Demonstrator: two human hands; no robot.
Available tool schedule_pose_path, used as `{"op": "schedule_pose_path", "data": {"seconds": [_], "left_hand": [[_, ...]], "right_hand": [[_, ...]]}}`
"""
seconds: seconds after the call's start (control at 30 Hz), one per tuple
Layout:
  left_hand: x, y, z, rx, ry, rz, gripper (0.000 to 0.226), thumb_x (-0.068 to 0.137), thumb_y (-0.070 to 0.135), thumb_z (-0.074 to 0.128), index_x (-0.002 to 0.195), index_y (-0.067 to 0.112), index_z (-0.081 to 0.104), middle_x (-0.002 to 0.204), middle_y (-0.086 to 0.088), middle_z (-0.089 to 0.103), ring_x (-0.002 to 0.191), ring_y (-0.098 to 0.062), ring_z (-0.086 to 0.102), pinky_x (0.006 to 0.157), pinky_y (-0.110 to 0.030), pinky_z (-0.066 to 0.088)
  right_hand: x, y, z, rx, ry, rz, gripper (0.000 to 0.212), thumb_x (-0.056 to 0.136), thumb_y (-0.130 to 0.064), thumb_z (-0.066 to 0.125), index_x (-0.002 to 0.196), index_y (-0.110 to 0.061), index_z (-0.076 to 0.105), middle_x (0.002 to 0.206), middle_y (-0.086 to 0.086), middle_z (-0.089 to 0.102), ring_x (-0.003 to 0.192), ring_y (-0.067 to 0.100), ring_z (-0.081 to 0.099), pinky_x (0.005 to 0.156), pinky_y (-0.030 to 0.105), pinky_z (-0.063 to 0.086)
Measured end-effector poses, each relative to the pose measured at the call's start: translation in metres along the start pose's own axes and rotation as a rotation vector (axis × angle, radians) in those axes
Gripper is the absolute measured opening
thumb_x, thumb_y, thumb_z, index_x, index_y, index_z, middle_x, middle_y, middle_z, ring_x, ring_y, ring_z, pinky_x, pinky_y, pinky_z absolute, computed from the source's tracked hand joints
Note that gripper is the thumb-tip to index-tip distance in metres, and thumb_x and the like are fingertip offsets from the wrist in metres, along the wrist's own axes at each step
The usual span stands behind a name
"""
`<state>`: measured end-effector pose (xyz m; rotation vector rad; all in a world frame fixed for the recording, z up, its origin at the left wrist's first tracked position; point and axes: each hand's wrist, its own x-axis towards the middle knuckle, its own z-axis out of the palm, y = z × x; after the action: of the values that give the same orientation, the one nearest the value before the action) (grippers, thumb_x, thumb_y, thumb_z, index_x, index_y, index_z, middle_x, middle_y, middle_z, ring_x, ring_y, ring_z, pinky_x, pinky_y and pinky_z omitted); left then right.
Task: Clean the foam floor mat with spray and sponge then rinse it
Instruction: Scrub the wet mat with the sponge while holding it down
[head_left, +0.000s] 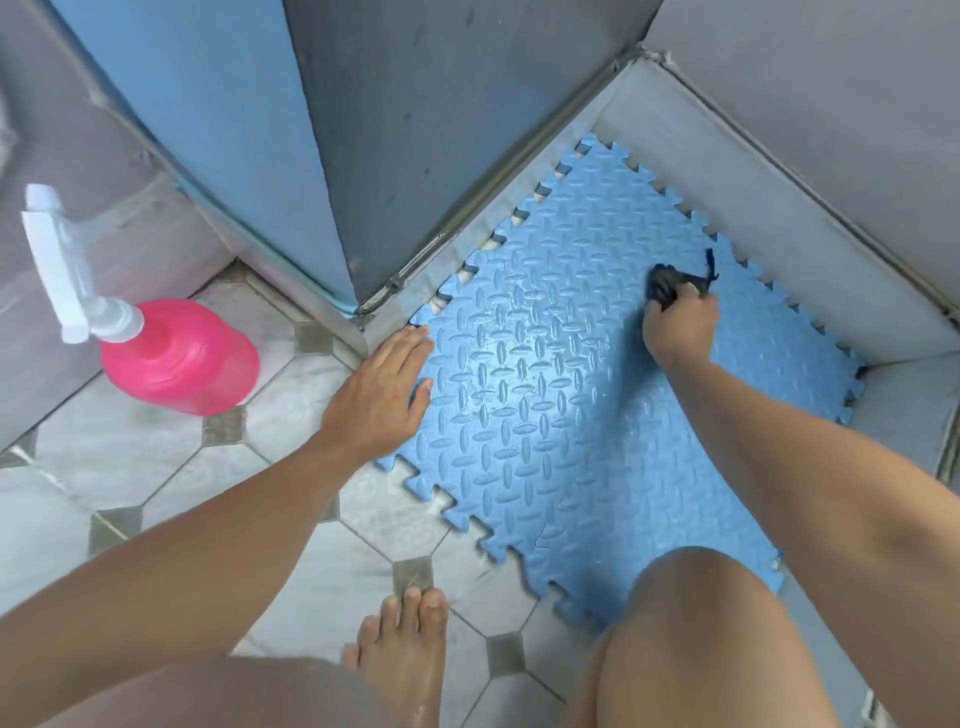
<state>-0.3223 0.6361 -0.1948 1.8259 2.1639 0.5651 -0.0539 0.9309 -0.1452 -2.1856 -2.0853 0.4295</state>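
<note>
I see the tiled floor (171, 499) filling the lower left. The blue foam mat (545, 415) lies flat across it, far corner pushed into a grey walled recess, its surface showing a wet sheen. A pink spray bottle (176, 358) with a white trigger stands left of the mat, well apart. Left hand (379, 400) rests on the mat's left edge, fingers straight and together. Right hand (680, 327) has fingers clamped on a dark sponge (667, 283), pressed to the mat near its far side.

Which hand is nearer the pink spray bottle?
Left. The left hand lies flat on the mat's edge nearest the bottle; the right hand grips a dark sponge farther across.
</note>
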Motion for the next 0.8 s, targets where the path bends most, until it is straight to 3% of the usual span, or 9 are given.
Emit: {"op": "schedule_pose_path", "data": {"seconds": [0.13,0.23,0.37,0.47,0.53,0.6,0.7,0.8], "left_hand": [[-0.002,-0.001,-0.001,0.004,-0.013,-0.006,0.052,0.104,0.025,0.044,0.15,0.002,0.047,0.159,-0.012,0.045,0.151,-0.026,0.036,0.125,-0.041,0.031],[-0.003,0.001,-0.003,0.014,-0.008,-0.007,0.05,0.103,0.021,0.047,0.149,0.001,0.047,0.158,-0.012,0.045,0.15,-0.027,0.038,0.124,-0.04,0.033],[-0.001,0.002,-0.005,0.03,0.005,0.002,0.051,0.102,0.023,0.043,0.148,0.001,0.048,0.157,-0.013,0.046,0.148,-0.028,0.039,0.123,-0.04,0.033],[-0.001,0.005,-0.004,0.028,0.006,-0.017,0.052,0.101,0.025,0.041,0.147,0.002,0.048,0.157,-0.013,0.046,0.148,-0.028,0.039,0.122,-0.04,0.033],[-0.001,0.005,-0.004,0.025,0.021,-0.02,0.052,0.101,0.025,0.042,0.147,0.002,0.048,0.157,-0.012,0.046,0.148,-0.027,0.039,0.121,-0.039,0.033],[-0.001,0.005,-0.003,0.025,0.023,-0.018,0.051,0.101,0.025,0.043,0.147,0.003,0.048,0.157,-0.012,0.046,0.148,-0.027,0.039,0.121,-0.04,0.034],[0.0,0.005,-0.003,0.034,0.013,-0.012,0.048,0.103,0.022,0.047,0.148,0.003,0.047,0.157,-0.012,0.046,0.147,-0.027,0.039,0.12,-0.042,0.036],[-0.001,0.006,-0.003,0.036,0.008,-0.021,0.047,0.103,0.018,0.052,0.148,0.004,0.046,0.157,-0.011,0.044,0.147,-0.027,0.039,0.118,-0.044,0.039]], "right_hand": [[-0.04,-0.082,0.035,0.085,-0.014,-0.343,0.043,0.094,-0.031,0.053,0.131,-0.011,0.057,0.133,0.019,0.045,0.123,0.037,0.043,0.103,0.043,0.043],[-0.098,-0.091,0.045,0.02,-0.16,-0.682,0.049,0.092,-0.033,0.058,0.138,-0.014,0.054,0.131,0.015,0.048,0.12,0.035,0.045,0.1,0.046,0.046],[-0.162,-0.012,0.023,-0.069,-0.494,-1.215,0.051,0.09,-0.034,0.063,0.139,-0.02,0.054,0.131,0.01,0.05,0.11,0.028,0.049,0.095,0.037,0.045],[-0.177,0.075,-0.007,-0.201,-0.633,-1.364,0.049,0.091,-0.03,0.062,0.138,-0.022,0.055,0.137,0.009,0.048,0.109,0.027,0.05,0.098,0.036,0.044],[-0.159,0.123,-0.025,-0.232,-0.593,-1.278,0.048,0.09,-0.029,0.063,0.137,-0.022,0.056,0.138,0.008,0.048,0.111,0.027,0.052,0.1,0.036,0.044],[-0.129,0.16,-0.038,-0.208,-0.473,-1.067,0.047,0.088,-0.03,0.063,0.134,-0.02,0.058,0.136,0.009,0.05,0.115,0.029,0.053,0.101,0.036,0.044],[-0.082,0.188,-0.045,-0.178,-0.217,-0.609,0.047,0.09,-0.022,0.065,0.135,-0.016,0.057,0.134,0.014,0.048,0.124,0.037,0.048,0.106,0.039,0.039],[-0.059,0.164,-0.031,-0.028,-0.052,-0.169,0.047,0.092,-0.024,0.06,0.138,-0.014,0.055,0.134,0.016,0.045,0.125,0.037,0.045,0.106,0.043,0.041]]}}
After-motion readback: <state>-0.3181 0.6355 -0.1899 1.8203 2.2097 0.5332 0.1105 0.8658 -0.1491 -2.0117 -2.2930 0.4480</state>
